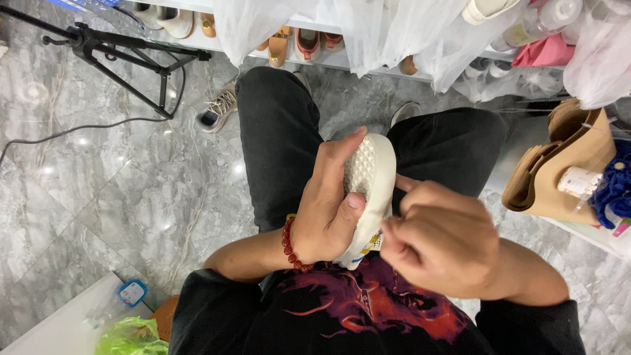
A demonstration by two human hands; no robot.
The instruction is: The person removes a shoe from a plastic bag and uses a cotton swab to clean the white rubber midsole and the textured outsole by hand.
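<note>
Your right hand (442,242) is nearest, curled into a loose fist against the heel end of the shoe; whether its fingertips pinch anything there cannot be told, since the knuckles hide them. Your left hand (332,210), with a red bead bracelet (290,246) at the wrist, grasps a cream-white shoe (370,187) over your lap, sole up, its textured tread facing you. A small yellow and blue tag (372,240) shows at the heel. At the right edge, a tan paper bag (562,167) carries a white label (578,182). Clear plastic bags (368,29) hang over the white shoe shelf (197,41) at the top, blurring the pairs behind.
</note>
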